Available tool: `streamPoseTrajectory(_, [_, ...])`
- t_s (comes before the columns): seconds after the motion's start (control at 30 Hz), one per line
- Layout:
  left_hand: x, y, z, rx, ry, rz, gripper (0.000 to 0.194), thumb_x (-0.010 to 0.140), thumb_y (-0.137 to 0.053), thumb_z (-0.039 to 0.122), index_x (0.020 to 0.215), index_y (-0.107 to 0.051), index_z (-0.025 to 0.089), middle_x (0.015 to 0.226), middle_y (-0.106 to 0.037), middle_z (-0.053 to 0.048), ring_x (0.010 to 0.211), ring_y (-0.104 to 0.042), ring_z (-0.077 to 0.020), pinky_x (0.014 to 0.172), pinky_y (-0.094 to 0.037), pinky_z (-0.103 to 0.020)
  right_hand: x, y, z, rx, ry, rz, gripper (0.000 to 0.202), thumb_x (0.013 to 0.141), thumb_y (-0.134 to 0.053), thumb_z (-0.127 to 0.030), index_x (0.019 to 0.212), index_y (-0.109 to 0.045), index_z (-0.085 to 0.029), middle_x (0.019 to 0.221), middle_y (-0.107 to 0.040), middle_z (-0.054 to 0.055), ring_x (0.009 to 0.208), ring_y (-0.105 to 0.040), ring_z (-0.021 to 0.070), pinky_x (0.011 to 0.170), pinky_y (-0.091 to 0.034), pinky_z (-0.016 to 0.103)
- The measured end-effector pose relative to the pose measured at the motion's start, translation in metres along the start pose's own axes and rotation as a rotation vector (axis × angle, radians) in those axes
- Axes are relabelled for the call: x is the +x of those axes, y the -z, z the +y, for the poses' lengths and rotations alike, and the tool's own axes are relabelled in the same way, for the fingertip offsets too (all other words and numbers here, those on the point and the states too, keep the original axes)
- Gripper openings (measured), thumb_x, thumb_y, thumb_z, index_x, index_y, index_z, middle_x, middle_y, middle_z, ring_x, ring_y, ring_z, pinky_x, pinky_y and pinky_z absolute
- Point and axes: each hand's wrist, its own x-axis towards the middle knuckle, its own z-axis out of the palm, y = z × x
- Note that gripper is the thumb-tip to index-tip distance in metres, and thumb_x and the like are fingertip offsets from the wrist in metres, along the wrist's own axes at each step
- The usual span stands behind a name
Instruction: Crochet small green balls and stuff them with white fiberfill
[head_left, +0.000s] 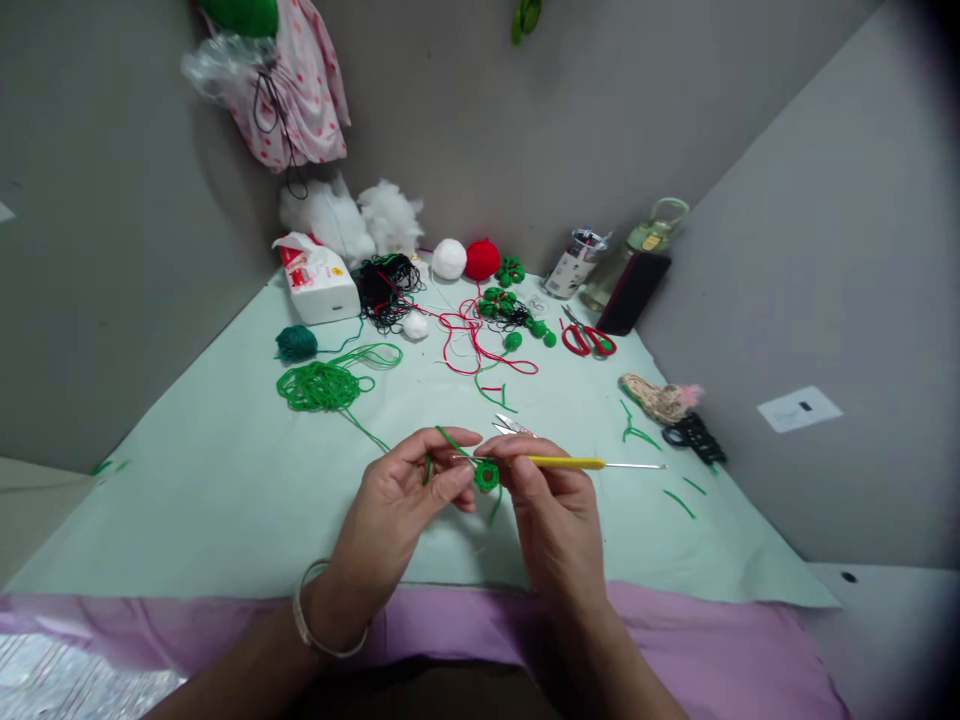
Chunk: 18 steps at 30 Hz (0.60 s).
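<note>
Between my two hands sits a small green crochet ring (487, 476) with a hole in its middle. My left hand (416, 485) is closed, pinching the ring's left edge, and green yarn passes over its fingers. In my right hand (551, 495) is a crochet hook (566, 463) with a yellow handle, held level; its thin metal tip reaches left to the ring. A short green tail hangs below the ring. From my left hand the strand runs back to a loose heap of green yarn (321, 385). Small silver snips (513, 425) lie just behind my right hand, partly hidden.
Red-handled scissors (589, 340), green crocheted pieces (499, 301) and tangled red yarn (469, 335) lie farther back. A tissue box (321, 285), white stuffing (330, 220), a bottle (626, 260) and a dark phone (634, 291) stand near the walls. Cut green strands (679, 503) lie at right.
</note>
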Motion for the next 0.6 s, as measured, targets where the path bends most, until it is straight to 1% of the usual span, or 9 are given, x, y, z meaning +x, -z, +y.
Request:
streamPoseTrajectory(0.07, [0.0002, 0.0002, -0.0003, -0.004, 0.005, 0.004, 0.017, 0.090, -0.081, 0.027, 0.106, -0.081, 0.025, 0.082, -0.067, 0.003, 0.074, -0.068, -0.0096, 0.077, -0.057, -0.020, 0.0003, -0.0013, -0.0009, -0.019, 0.016, 0.018, 0.012, 0.098, -0.073, -0.034, 0.097, -0.083, -0.030, 0.092, -0.074, 0.001, 0.085, -0.065, 0.0148, 0.079, -0.053, 0.028])
streamPoseTrajectory(0.13, [0.0003, -0.0002, -0.0004, 0.009, 0.012, -0.002, 0.019, 0.089, -0.081, 0.026, 0.108, -0.080, 0.024, 0.083, -0.069, 0.002, 0.077, -0.069, -0.0107, 0.078, -0.057, -0.021, 0.0003, -0.0029, -0.0022, -0.016, 0.020, 0.026, 0.008, 0.094, -0.076, -0.033, 0.095, -0.084, -0.030, 0.091, -0.074, 0.001, 0.084, -0.065, 0.0147, 0.075, -0.054, 0.027])
streamPoseTrajectory(0.2, [0.0003, -0.0008, -0.0004, 0.033, 0.010, -0.011, 0.020, 0.088, -0.082, 0.025, 0.107, -0.080, 0.023, 0.082, -0.069, 0.002, 0.079, -0.069, -0.0112, 0.078, -0.057, -0.020, 0.0007, -0.0044, -0.0037, -0.014, 0.018, 0.009, 0.005, 0.090, -0.081, -0.028, 0.093, -0.084, -0.030, 0.090, -0.073, 0.001, 0.079, -0.066, 0.0144, 0.070, -0.055, 0.027])
streamPoseTrajectory(0.3, [0.0007, -0.0008, -0.0004, 0.080, -0.006, -0.008, 0.025, 0.085, -0.083, 0.024, 0.110, -0.079, 0.024, 0.083, -0.068, 0.003, 0.080, -0.069, -0.0118, 0.077, -0.057, -0.021, 0.0018, -0.0059, -0.0046, -0.067, 0.038, 0.007, 0.011, 0.085, -0.083, -0.019, 0.087, -0.083, -0.029, 0.084, -0.072, 0.000, 0.077, -0.066, 0.0141, 0.070, -0.056, 0.027])
streamPoseTrajectory(0.37, [0.0013, 0.0003, -0.0004, 0.163, -0.042, -0.007, 0.029, 0.085, -0.081, 0.022, 0.114, -0.078, 0.025, 0.086, -0.068, 0.002, 0.083, -0.068, -0.0130, 0.079, -0.057, -0.022, 0.0024, -0.0060, -0.0042, -0.099, 0.047, 0.028, 0.012, 0.084, -0.083, -0.016, 0.085, -0.082, -0.028, 0.080, -0.072, -0.001, 0.077, -0.065, 0.0140, 0.072, -0.056, 0.027])
streamPoseTrajectory(0.47, [0.0019, 0.0033, 0.0000, 0.375, -0.104, -0.025, 0.035, 0.091, -0.075, 0.023, 0.125, -0.074, 0.025, 0.090, -0.070, 0.000, 0.086, -0.066, -0.0154, 0.086, -0.055, -0.027, 0.0022, -0.0052, -0.0027, -0.099, 0.017, 0.055, 0.011, 0.083, -0.084, -0.016, 0.082, -0.081, -0.027, 0.078, -0.071, -0.001, 0.074, -0.063, 0.0135, 0.071, -0.054, 0.028])
streamPoseTrajectory(0.53, [0.0016, 0.0052, 0.0000, 0.478, -0.126, -0.063, 0.038, 0.096, -0.070, 0.024, 0.133, -0.069, 0.024, 0.092, -0.070, -0.001, 0.087, -0.065, -0.0164, 0.089, -0.053, -0.028, 0.0019, -0.0041, -0.0020, -0.069, -0.023, 0.072, 0.010, 0.082, -0.085, -0.017, 0.081, -0.081, -0.026, 0.078, -0.071, -0.001, 0.073, -0.062, 0.0131, 0.069, -0.052, 0.027])
streamPoseTrajectory(0.6, [0.0008, 0.0066, -0.0002, 0.509, -0.136, -0.122, 0.037, 0.099, -0.064, 0.024, 0.137, -0.064, 0.022, 0.092, -0.068, -0.001, 0.088, -0.063, -0.0167, 0.089, -0.051, -0.029, 0.0022, -0.0029, -0.0018, -0.017, -0.066, 0.098, 0.010, 0.081, -0.085, -0.018, 0.081, -0.080, -0.026, 0.079, -0.070, -0.001, 0.072, -0.061, 0.0125, 0.066, -0.050, 0.026])
